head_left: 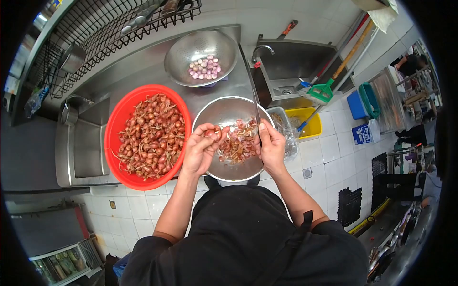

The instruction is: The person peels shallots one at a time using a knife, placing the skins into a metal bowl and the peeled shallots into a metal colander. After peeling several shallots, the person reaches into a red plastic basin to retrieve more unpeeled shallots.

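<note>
My left hand [202, 147] pinches a reddish-brown shallot [215, 133] over the left side of a steel bowl [220, 170]. Peels and skins [238, 143] lie inside that bowl. On the bowl's right side, my right hand [271, 147] is closed around a knife [257, 107], whose blade points up and away from me. A red basin [114, 128] heaped with unpeeled shallots [155, 136] stands to the left. Behind the bowl, a steel colander [179, 59] holds several peeled, pale purple shallots [205, 68].
Steel sinks [86, 148] lie at the far left and at the back right [291, 62]. A wire rack [100, 28] hangs at the upper left. Right of the bowl are a plastic-lined container [289, 143] and a yellow bin [312, 125]. Other people [411, 63] stand at the far right.
</note>
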A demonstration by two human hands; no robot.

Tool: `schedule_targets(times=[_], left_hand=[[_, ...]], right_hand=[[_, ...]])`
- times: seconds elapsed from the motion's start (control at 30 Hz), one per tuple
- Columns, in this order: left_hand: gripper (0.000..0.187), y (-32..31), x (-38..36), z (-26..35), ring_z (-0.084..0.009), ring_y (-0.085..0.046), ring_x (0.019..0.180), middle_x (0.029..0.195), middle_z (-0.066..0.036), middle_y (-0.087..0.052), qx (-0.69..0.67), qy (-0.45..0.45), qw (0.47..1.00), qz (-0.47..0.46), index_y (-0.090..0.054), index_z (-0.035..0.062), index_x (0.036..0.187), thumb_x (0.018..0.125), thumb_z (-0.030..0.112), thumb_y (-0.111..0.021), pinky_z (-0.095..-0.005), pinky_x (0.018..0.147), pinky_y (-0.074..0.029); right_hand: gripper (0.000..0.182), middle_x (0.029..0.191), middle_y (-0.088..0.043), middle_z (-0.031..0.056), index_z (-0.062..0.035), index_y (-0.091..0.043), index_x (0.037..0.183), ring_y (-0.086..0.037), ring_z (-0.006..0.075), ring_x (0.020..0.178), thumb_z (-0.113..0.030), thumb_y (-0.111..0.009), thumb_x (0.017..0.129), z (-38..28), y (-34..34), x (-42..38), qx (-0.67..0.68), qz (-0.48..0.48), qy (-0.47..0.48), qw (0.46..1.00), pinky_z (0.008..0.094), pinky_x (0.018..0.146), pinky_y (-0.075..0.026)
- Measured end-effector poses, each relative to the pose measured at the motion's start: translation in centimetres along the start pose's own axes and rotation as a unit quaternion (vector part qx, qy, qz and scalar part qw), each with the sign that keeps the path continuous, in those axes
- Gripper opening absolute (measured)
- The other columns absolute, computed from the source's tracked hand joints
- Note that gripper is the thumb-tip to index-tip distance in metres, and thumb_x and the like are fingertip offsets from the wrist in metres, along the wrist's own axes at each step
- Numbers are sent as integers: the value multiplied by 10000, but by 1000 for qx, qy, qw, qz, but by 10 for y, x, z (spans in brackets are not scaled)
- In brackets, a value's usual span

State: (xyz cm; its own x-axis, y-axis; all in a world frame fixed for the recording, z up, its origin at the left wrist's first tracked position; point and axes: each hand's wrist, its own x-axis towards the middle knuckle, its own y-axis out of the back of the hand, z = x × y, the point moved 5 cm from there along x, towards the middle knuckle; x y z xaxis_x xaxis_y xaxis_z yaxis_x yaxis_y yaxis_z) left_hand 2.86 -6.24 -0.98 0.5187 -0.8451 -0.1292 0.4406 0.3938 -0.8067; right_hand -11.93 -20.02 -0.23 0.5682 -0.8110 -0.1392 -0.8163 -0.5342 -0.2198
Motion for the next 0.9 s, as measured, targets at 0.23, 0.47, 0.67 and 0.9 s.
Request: schedule_targets(times=[0.23,0.47,0.67,0.9], left_hand=[[129,14,-1,-3,-322,-648,1086,1028,-136,-668,23,7,1000,11,-582,-13,1080,970,49,-556,-348,972,-541],[166,5,-6,0,-220,-682,953,1107,-152,-672,69,-15,997,26,-618,-12,1104,960,65,-592,-263,850,-551],[228,-8,-9,4,-123,-646,936,969,-76,-676,151,-107,982,29,-629,-25,1065,854,-99,-668,-255,842,-534],[226,-32,-13,14,-103,-631,866,955,-76,-670,236,-151,958,55,-625,-33,1054,845,-94,-687,-238,767,-533]], right_hand=[[306,638,-563,-3,49,-617,1168,-495,54,571,-192,-524,1004,22,-2,2,-261,-152,-35,953,242,533,-415],[347,817,-601,-25,29,-546,1299,-508,25,666,-118,-566,985,-6,-26,-25,-36,-202,-41,978,214,598,-433],[394,1040,-638,29,28,-517,1352,-581,38,841,-84,-570,977,-32,-40,-30,-43,-250,20,967,204,756,-478],[415,1060,-664,71,48,-516,1348,-588,64,862,-72,-584,956,-30,-46,-28,-93,-228,122,961,219,779,-482]])
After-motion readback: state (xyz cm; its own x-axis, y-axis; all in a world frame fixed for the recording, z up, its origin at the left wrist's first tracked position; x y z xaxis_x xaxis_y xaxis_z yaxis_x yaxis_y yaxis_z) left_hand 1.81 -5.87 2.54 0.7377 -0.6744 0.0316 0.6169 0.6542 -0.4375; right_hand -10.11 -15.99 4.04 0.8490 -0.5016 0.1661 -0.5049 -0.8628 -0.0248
